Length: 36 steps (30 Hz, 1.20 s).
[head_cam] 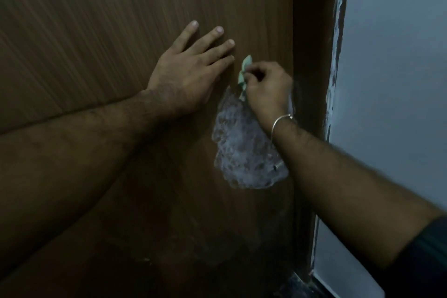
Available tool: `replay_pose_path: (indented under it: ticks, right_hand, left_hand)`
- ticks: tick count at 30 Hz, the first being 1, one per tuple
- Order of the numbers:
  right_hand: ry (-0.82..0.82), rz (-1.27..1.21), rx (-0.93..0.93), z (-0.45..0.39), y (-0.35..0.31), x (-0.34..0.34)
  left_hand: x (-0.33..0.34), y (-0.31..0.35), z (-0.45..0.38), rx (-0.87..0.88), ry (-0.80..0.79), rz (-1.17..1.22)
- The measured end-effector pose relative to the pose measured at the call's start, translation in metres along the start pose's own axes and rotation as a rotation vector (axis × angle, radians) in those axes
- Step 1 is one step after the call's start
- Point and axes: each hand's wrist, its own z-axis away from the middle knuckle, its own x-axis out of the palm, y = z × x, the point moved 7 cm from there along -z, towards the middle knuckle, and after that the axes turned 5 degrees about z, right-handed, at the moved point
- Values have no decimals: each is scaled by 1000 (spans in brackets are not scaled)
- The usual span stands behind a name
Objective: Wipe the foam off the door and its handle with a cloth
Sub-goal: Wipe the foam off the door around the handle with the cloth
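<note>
A brown wood-grain door [96,43] fills most of the view. A patch of white foam [239,150] clings to it near its right edge, and a small metal part of the handle [277,166] pokes out of the foam's lower right. My left hand [188,72] lies flat on the door with straight fingers, just left of the foam's top. My right hand [266,89], a metal bangle on its wrist, grips a pale green cloth [243,75] bunched against the door at the top of the foam. Most of the cloth is hidden in the fist.
The dark door frame [312,55] runs down the right of the door. Beyond it is a pale blue-grey wall [391,80] with chipped paint along its edge. Wet smears [193,237] show on the door's lower part. The light is dim.
</note>
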Motion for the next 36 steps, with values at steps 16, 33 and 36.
replay_pose_path:
  ticks: [16,33,36]
  right_hand:
    - [-46,33,-384,-2,-33,-1]
    - [-26,32,-559,39,-10,10]
    - [-123,77,-688,66,-11,25]
  left_hand:
    - [3,0,29,-94,66,-49]
    - [22,23,50,-145,91,-60]
    - [27,29,61,-168,173,-88]
